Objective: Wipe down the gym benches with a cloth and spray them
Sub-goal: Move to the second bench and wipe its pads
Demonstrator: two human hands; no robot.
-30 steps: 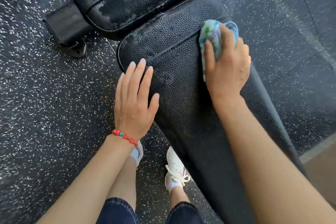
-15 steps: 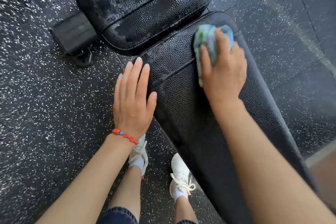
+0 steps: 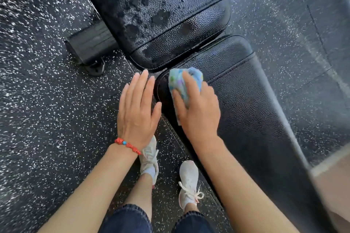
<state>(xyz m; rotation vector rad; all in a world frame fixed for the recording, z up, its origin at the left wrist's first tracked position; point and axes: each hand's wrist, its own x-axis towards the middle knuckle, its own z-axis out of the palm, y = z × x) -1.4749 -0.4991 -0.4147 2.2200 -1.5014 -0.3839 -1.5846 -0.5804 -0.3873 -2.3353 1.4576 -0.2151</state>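
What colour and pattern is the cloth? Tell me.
Light blue with green and purple spots, seen in the head view: cloth under the right hand.

Daylight, fairly bright, coming in from the right: a pale hazy sheen washes over the floor [image 3: 295, 30] on that side. Soft glare on the wet pad [image 3: 161, 5], droplets and dark patches catch the light. My forearms are evenly lit, no hard shadows; only soft shade under my left hand [image 3: 137, 111]. Motion blur at the edges, the white floor specks smear into streaks on the far left and right. My right hand [image 3: 197, 109] is slightly soft. Wide-angle bend, desk edges curve outward. Lower right corner is blurred and washed out.
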